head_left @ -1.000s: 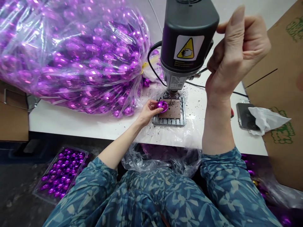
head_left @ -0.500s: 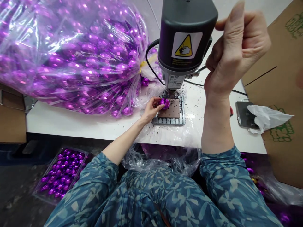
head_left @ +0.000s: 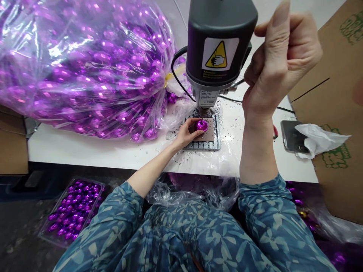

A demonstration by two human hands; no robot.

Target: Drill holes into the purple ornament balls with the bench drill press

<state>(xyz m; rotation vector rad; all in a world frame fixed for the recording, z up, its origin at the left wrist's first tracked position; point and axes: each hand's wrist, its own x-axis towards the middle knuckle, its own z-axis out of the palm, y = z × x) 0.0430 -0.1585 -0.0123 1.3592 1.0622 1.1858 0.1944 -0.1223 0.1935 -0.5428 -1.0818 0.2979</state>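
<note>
My left hand pinches a shiny purple faceted ball between thumb and fingers. The ball rests on a brown pad over the slotted metal base of a small bench drill press. Right above the ball is the drill's chuck, its bit seeming to reach the ball's top. My right hand is raised beside the black motor housing, fingers curled and thumb up. Whatever lies inside that grip is hidden.
A large clear bag of purple balls fills the left of the table, and one loose ball lies by its tied neck. Dark shavings surround the base. At right are a phone, crumpled tissue and cardboard. A tub of balls stands lower left.
My left hand has moved the purple ball slightly right, to directly under the chuck. My right hand stays curled at about the same height. The view has shifted a little.
</note>
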